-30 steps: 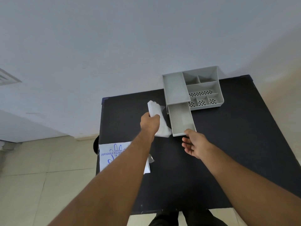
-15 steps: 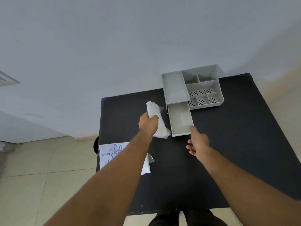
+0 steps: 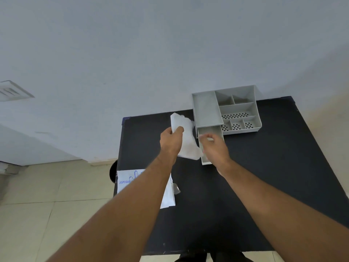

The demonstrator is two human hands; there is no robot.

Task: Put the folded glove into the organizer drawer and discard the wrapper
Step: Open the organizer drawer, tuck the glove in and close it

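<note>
the right hand (image 3: 214,148) has moved up over the pulled-out drawer (image 3: 209,131), fingers loosely curled and empty, while the left hand (image 3: 171,141) grips the folded glove (image 3: 187,137).

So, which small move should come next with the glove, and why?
Probably the left hand should carry the folded glove to the right and lower it into the open drawer. The drawer is pulled out and the glove hangs just beside it; the right hand over the drawer should move aside.

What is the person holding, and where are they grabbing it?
The left hand holds the white folded glove, pinched near its upper end. The right hand hovers over the open drawer, apparently holding nothing.
</note>
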